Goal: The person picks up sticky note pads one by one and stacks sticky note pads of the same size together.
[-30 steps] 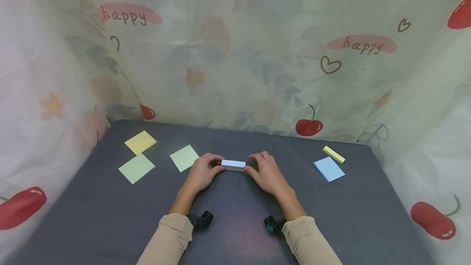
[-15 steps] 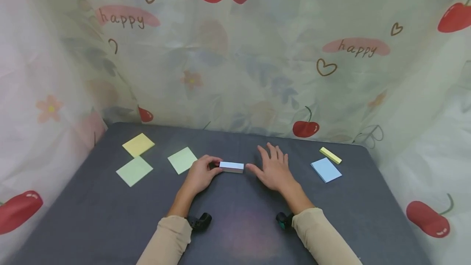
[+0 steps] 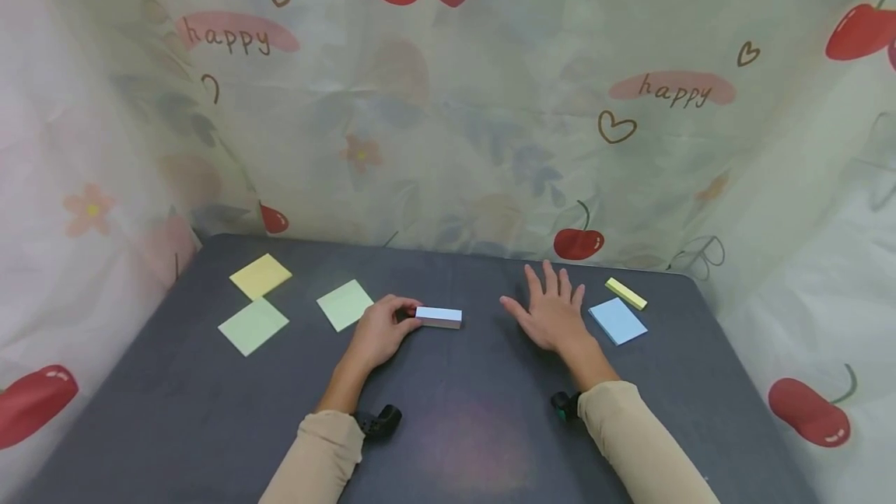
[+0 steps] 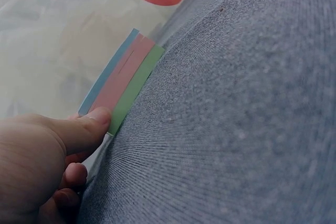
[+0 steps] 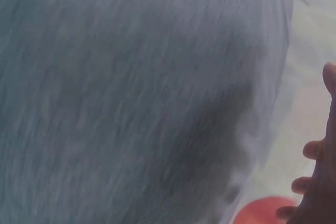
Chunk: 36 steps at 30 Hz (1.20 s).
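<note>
Near the middle of the table stands a small stack of narrow paper pads [image 3: 439,317]. In the left wrist view the stacked pads [image 4: 123,80] show a blue layer, a pink layer and a green layer, the green against the cloth. My left hand [image 3: 379,333] pinches the stack's left end between thumb and fingers. My right hand [image 3: 554,319] is spread, fingers straight and holding nothing, between the stack and a light blue square pad [image 3: 618,321]. Behind that pad lies a narrow yellow pad [image 3: 626,294].
On the left of the dark cloth-covered table [image 3: 448,426] lie a yellow square pad [image 3: 260,277], a pale green square pad [image 3: 253,327] and another green pad [image 3: 345,305] close to my left hand. A printed curtain [image 3: 448,138] hangs around the back and sides.
My right hand has let go of the stack's right end, opened its fingers and moved right toward the blue pad. My left hand has kept its pinch on the stack.
</note>
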Motion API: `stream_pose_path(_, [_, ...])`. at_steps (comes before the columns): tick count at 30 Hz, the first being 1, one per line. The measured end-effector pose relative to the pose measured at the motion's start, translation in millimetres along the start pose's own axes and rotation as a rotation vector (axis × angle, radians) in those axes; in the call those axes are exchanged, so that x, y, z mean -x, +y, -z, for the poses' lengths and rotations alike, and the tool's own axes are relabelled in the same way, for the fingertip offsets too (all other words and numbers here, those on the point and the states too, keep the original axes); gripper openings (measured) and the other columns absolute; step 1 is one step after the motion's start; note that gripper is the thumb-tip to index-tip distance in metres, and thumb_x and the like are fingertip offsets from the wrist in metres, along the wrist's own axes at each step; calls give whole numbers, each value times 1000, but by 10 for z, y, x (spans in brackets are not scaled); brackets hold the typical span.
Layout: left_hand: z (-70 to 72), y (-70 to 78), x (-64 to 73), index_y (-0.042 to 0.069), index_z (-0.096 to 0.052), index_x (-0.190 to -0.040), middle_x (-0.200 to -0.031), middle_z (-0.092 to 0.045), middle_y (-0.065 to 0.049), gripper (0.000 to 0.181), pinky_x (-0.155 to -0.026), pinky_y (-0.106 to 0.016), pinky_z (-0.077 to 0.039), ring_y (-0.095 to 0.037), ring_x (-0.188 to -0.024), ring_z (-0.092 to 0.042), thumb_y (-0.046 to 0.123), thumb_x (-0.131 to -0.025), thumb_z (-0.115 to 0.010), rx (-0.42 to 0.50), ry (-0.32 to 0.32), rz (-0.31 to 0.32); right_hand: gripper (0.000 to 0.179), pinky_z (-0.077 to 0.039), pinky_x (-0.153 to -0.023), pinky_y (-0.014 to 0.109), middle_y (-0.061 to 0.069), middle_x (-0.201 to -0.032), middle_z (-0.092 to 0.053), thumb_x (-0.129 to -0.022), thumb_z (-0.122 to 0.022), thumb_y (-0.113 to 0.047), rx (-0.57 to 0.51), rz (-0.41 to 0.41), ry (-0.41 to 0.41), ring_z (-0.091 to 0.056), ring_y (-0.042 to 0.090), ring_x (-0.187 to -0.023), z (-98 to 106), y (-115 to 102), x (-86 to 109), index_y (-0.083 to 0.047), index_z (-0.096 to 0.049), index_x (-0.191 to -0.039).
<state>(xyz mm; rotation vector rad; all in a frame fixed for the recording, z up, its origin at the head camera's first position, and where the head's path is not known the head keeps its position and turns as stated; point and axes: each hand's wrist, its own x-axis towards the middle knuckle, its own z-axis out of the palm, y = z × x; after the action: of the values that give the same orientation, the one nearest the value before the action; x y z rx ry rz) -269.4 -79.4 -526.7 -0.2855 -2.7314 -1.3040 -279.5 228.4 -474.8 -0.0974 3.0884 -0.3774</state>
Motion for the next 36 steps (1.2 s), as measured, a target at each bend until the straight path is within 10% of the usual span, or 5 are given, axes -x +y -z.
stream_pose_path(36, [20, 42, 20, 18, -76, -113, -100, -69, 0, 24, -70, -29, -42, -12, -75, -51, 23, -90, -79, -5, 11, 5, 103, -5, -112, 81, 39, -162, -2, -97, -25, -79, -50, -261, -82, -4, 64, -146, 280, 1422, 5, 1, -9, -161])
